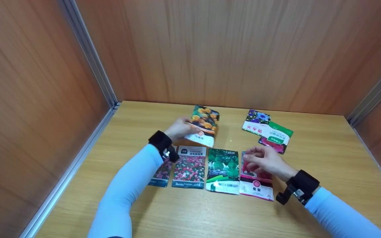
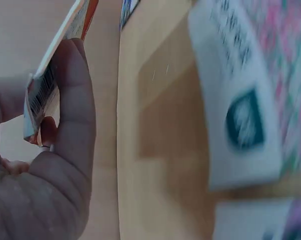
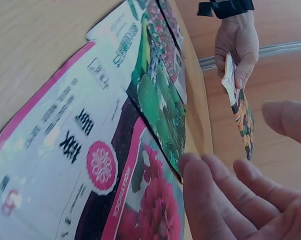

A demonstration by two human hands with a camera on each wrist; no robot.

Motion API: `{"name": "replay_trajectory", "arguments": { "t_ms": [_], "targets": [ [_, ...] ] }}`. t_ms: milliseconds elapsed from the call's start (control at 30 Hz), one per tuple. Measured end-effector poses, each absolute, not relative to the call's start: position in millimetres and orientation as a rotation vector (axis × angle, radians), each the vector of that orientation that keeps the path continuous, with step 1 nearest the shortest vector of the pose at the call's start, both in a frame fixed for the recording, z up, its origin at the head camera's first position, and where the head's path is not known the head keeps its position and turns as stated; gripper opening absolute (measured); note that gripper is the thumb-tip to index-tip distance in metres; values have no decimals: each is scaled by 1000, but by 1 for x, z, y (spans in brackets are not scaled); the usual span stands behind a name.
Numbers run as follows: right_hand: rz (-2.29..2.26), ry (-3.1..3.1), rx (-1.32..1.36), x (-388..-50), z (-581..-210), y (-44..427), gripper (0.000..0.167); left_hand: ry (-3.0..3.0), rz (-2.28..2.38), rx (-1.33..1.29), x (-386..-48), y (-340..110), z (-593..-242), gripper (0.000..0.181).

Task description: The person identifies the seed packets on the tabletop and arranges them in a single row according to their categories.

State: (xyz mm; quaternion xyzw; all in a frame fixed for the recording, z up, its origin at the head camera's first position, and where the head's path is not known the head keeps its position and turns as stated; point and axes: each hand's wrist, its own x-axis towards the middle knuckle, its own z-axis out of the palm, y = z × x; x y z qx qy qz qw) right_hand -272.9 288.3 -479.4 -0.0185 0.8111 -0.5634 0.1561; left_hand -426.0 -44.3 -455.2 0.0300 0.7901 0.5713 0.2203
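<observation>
My left hand (image 1: pixel 179 129) pinches a seed packet with orange flowers (image 1: pixel 206 119) by its lower left edge, raised off the table; in the left wrist view the packet (image 2: pixel 42 90) is seen edge-on between thumb and fingers. Below it lies a row of packets: a partly hidden purple-flower one (image 1: pixel 161 174), a pink-flower one (image 1: pixel 189 169), a green one (image 1: pixel 223 168) and a red-flower one (image 1: pixel 256 189). Over the red-flower packet hovers my right hand (image 1: pixel 268 161), fingers loosely bent and holding nothing; the right wrist view shows its fingertips apart above that packet.
At the back right, a blue-flower packet (image 1: pixel 256 123) and a green-and-white packet (image 1: pixel 279 133) overlap, the latter with magenta flowers at its lower end. Wooden panels (image 1: pixel 230 53) wall the table (image 1: pixel 190 215) at the back and both sides, joined by metal corner rails (image 1: pixel 93 56).
</observation>
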Motion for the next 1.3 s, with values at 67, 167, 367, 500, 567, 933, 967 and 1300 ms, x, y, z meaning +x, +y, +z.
{"name": "replay_trajectory", "arguments": {
  "t_ms": [67, 167, 367, 500, 567, 933, 967, 1300],
  "targets": [
    [-1661, 2284, -16, -276, -480, 287, 60, 2128, 1600, 139, -416, -30, -458, 64],
    [-1733, 2221, 12, -280, -480, 286, 67, 2006, 1640, 187, -402, -10, -460, 59],
    [-1870, 2119, 56, -285, -477, 289, 69, 1835, 1700, 219, -375, 26, -457, 53],
    [-1976, 2086, 123, -288, -473, 295, 63, 1818, 1703, 256, -360, 52, -457, 49],
    [-2029, 2065, 165, -290, -470, 300, 60, 1791, 1715, 279, -354, 65, -457, 46],
    [-1898, 2155, 294, -281, -460, 352, 61, 1875, 1606, 308, -326, 119, -463, 21],
    [-1866, 2161, 306, -280, -460, 358, 63, 1895, 1577, 312, -322, 124, -464, 21],
    [-1670, 2258, 392, -261, -465, 412, 70, 2214, 1386, 288, -293, 182, -478, 43]
  ]
}}
